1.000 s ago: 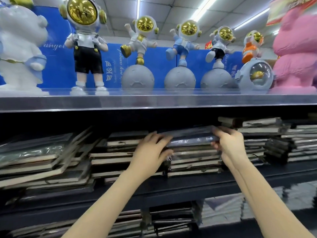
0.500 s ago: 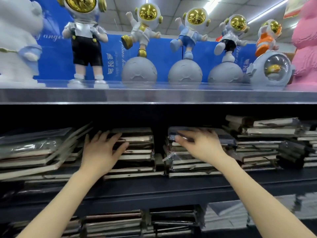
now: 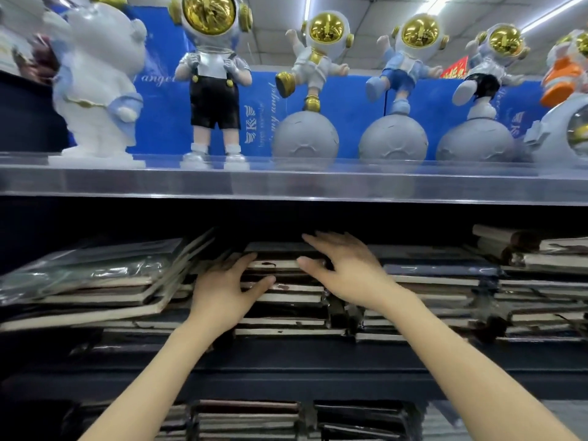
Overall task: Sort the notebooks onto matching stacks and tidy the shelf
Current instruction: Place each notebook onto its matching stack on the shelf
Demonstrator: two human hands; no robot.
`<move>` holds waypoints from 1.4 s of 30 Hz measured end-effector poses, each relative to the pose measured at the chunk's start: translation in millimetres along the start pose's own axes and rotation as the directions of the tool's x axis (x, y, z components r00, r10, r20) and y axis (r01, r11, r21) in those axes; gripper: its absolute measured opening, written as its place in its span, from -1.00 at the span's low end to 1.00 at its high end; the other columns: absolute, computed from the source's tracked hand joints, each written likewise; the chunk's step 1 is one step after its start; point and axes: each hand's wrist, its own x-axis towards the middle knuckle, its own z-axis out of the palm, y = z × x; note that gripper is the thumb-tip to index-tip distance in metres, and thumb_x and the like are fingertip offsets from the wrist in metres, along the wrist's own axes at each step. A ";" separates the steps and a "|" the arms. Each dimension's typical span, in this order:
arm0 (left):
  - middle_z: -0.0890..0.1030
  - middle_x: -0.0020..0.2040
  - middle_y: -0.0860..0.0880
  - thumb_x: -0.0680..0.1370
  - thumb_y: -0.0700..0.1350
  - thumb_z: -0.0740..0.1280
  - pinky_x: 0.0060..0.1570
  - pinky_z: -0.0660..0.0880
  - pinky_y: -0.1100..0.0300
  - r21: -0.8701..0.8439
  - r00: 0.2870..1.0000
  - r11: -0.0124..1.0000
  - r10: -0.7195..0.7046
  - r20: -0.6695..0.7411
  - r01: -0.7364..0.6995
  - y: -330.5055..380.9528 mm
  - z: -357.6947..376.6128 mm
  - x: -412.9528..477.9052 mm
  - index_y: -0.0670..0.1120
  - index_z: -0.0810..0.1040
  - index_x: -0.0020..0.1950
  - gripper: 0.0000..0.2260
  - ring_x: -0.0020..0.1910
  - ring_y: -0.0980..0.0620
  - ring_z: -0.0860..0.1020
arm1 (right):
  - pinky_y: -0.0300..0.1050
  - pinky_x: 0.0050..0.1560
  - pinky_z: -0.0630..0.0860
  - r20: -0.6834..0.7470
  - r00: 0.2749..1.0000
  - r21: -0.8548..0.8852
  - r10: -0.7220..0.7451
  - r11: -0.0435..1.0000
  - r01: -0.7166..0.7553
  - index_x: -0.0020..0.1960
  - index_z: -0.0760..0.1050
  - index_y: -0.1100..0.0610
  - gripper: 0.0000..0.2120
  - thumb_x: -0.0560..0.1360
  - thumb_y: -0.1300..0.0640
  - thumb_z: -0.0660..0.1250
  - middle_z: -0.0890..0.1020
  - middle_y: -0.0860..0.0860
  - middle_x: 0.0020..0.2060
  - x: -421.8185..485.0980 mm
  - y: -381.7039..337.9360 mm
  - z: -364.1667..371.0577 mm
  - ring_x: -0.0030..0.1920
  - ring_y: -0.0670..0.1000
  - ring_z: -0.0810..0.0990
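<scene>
Dark notebooks lie in flat stacks on a dark shelf (image 3: pixel 286 361). The middle stack (image 3: pixel 286 313) sits between my two hands. My left hand (image 3: pixel 222 294) rests against its left front corner, fingers spread and nearly straight, thumb on the page edges. My right hand (image 3: pixel 346 268) lies over the stack's top right, fingers stretched across the top notebook (image 3: pixel 273 248) and thumb at its front edge. A leaning, untidy pile (image 3: pixel 95 288) with plastic-wrapped notebooks is at the left. A neater stack (image 3: pixel 429 291) stands to the right.
More notebook stacks (image 3: pixel 541 281) fill the far right of the shelf, and others (image 3: pixel 248 421) sit on the shelf below. Astronaut figurines (image 3: pixel 213 74) on grey spheres (image 3: pixel 305 138) stand on the clear upper shelf (image 3: pixel 286 183), low over the stacks.
Both hands have shifted left onto the middle stack. The right hand left the right stack and now lies over the middle stack's top; the left hand closed in on its left corner.
</scene>
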 end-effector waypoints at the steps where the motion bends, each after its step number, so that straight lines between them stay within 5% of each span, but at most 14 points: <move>1: 0.45 0.39 -0.03 0.48 0.37 0.16 0.39 0.25 0.08 0.021 0.999 1.000 0.017 -0.032 -0.016 0.9 -0.4 -1.6 0.11 0.31 0.46 -0.38 0.37 -0.05 0.38 | -0.05 0.49 0.03 0.093 0.995 -0.024 0.042 0.999 -0.040 0.53 0.14 -0.06 -0.38 0.55 -0.32 0.01 0.20 -0.01 0.52 11.6 -7.3 7.1 0.52 0.02 0.13; 4: 0.63 0.16 -0.05 0.36 0.44 0.09 0.25 0.36 0.11 -0.042 0.982 0.994 0.088 -0.167 -0.097 0.6 0.4 -9.1 0.03 0.53 0.31 -0.30 0.19 -0.09 0.55 | -0.03 0.40 0.22 0.185 0.973 0.044 0.140 0.988 -0.151 0.52 0.18 -0.01 -0.35 0.54 -0.33 0.03 0.26 -0.01 0.50 23.6 -17.2 24.3 0.50 0.07 0.18; 8: 0.66 0.00 -0.02 0.31 0.41 0.15 -0.11 0.35 0.23 -0.174 0.944 0.979 0.041 -0.327 -0.103 -1.6 -3.7 -22.8 -0.03 0.59 0.15 -0.34 0.01 -0.09 0.60 | -0.08 0.45 0.11 0.049 0.993 0.030 0.107 0.994 -0.108 0.52 0.19 -0.01 -0.35 0.54 -0.33 0.03 0.22 -0.06 0.51 -13.5 -23.5 29.7 0.53 0.02 0.06; 11: 0.54 0.21 -0.10 0.30 0.41 0.24 0.09 0.44 0.04 -0.067 0.928 0.965 0.224 -0.298 -0.254 -7.5 -3.0 -28.1 0.05 0.54 0.28 -0.32 0.19 -0.15 0.49 | -0.17 0.38 0.22 -0.128 0.992 0.046 -0.012 0.999 0.018 0.41 0.39 -0.02 -0.28 0.43 -0.39 -0.09 0.42 -0.11 0.38 -50.0 -23.7 25.2 0.43 -0.06 0.28; 14: 0.51 0.31 -0.04 0.41 0.34 0.23 0.23 0.45 -0.08 -0.096 0.849 0.850 0.497 -0.179 -0.518 -13.6 -5.1 -30.8 0.14 0.49 0.32 -0.47 0.32 -0.12 0.45 | -0.19 0.00 0.51 -0.419 0.907 0.251 0.041 0.965 0.072 0.02 0.62 -0.01 -0.55 0.50 -0.24 0.08 0.64 -0.18 -0.06 -77.2 -20.3 22.7 0.00 -0.20 0.53; 16: 0.56 0.26 -0.04 0.48 0.24 0.22 0.21 0.47 -0.09 -0.067 0.776 0.780 0.602 -0.188 -0.622 -13.0 -6.8 -31.4 0.07 0.48 0.31 -0.54 0.30 -0.13 0.49 | -0.14 -0.15 0.50 -0.538 0.826 0.195 0.166 0.978 -0.070 0.01 0.60 0.03 -0.61 0.53 -0.22 0.15 0.61 -0.13 -0.12 -85.3 -21.5 19.9 -0.11 -0.13 0.56; 18: 0.61 0.19 -0.10 0.45 0.06 0.34 0.13 0.52 -0.11 0.038 0.698 0.731 0.664 -0.268 -0.681 -7.0 -6.6 -34.4 -0.05 0.53 0.26 -0.59 0.21 -0.18 0.55 | -0.13 -0.14 0.45 -0.404 0.842 0.235 0.357 0.930 -0.282 0.21 0.48 0.01 -0.58 0.52 -0.24 0.17 0.55 -0.12 0.01 -85.2 -23.7 16.8 -0.03 -0.02 0.59; 19: 0.63 0.16 -0.13 0.39 -0.06 0.44 0.08 0.54 -0.13 0.099 0.660 0.708 0.692 -0.291 -0.699 -3.6 -3.9 -37.1 -0.10 0.53 0.24 -0.57 0.17 -0.22 0.57 | -0.13 -0.17 0.48 -0.194 0.861 0.428 0.471 0.830 -0.358 0.26 0.42 -0.02 -0.60 0.52 -0.21 0.21 0.54 -0.14 0.04 -83.9 -25.7 14.7 -0.05 0.02 0.61; 21: 0.63 0.15 -0.18 0.25 -0.22 0.58 0.03 0.56 -0.18 0.144 0.630 0.683 0.722 -0.287 -0.716 5.4 1.1 -46.1 -0.13 0.46 0.25 -0.39 0.12 -0.28 0.59 | -0.12 -0.35 0.57 0.171 0.845 0.846 0.508 0.364 -0.390 0.22 0.42 0.05 -0.70 0.55 -0.04 0.29 0.61 -0.04 0.05 -78.8 -30.3 9.8 -0.17 0.06 0.68; 22: 0.63 0.14 -0.19 0.25 -0.23 0.59 0.00 0.57 -0.20 0.148 0.616 0.673 0.729 -0.297 -0.725 8.6 2.7 -49.9 -0.14 0.43 0.25 -0.38 0.10 -0.28 0.59 | -0.15 -0.40 0.57 0.216 0.831 0.917 0.513 0.185 -0.353 0.22 0.46 0.16 -0.72 0.56 0.06 0.31 0.64 0.04 0.03 -77.0 -31.6 7.8 -0.18 0.06 0.69; 24: 0.62 0.15 -0.19 0.37 -0.11 0.49 -0.03 0.57 -0.23 0.144 0.580 0.653 0.737 -0.347 -0.744 11.6 4.9 -54.3 -0.13 0.43 0.25 -0.51 0.11 -0.26 0.60 | -0.21 -0.42 0.56 0.167 0.816 0.962 0.554 0.090 -0.257 0.21 0.50 0.26 -0.76 0.56 0.22 0.29 0.66 0.12 -0.03 -79.1 -34.0 7.1 -0.20 0.00 0.68; 32: 0.24 0.49 0.22 0.35 0.41 0.29 0.49 0.06 0.08 -0.349 0.689 0.604 0.691 -0.220 -0.717 17.7 -8.1 -63.1 0.21 0.19 0.48 -0.25 0.52 0.07 0.12 | -0.26 -0.54 0.44 -0.112 0.785 0.977 0.609 0.212 -0.025 0.10 0.57 0.25 -0.81 0.56 0.32 0.23 0.68 0.03 -0.27 -128.1 -28.3 -21.5 -0.40 -0.08 0.56; 34: 0.21 0.49 0.28 0.42 0.44 0.18 0.48 0.04 0.21 -0.347 0.695 0.606 0.668 -0.266 -0.716 25.6 -7.1 -56.3 0.22 0.18 0.48 -0.32 0.52 0.10 0.11 | -0.26 -0.56 0.41 -0.166 0.766 0.970 0.621 0.243 0.013 0.04 0.59 0.22 -0.82 0.55 0.33 0.23 0.67 0.02 -0.30 -144.6 -23.0 -37.9 -0.42 -0.08 0.53; 42: 0.37 0.44 -0.08 0.53 0.39 -0.10 0.43 0.09 -0.11 -0.152 0.807 0.794 0.564 -0.178 -0.589 54.0 31.0 -9.9 0.08 0.33 0.45 -0.36 0.47 -0.15 0.23 | -0.30 -0.58 0.39 -0.283 0.575 0.947 0.767 0.317 0.044 -0.11 0.58 0.21 -0.80 0.55 0.34 0.20 0.66 -0.03 -0.39 -181.7 36.9 -89.6 -0.45 -0.11 0.55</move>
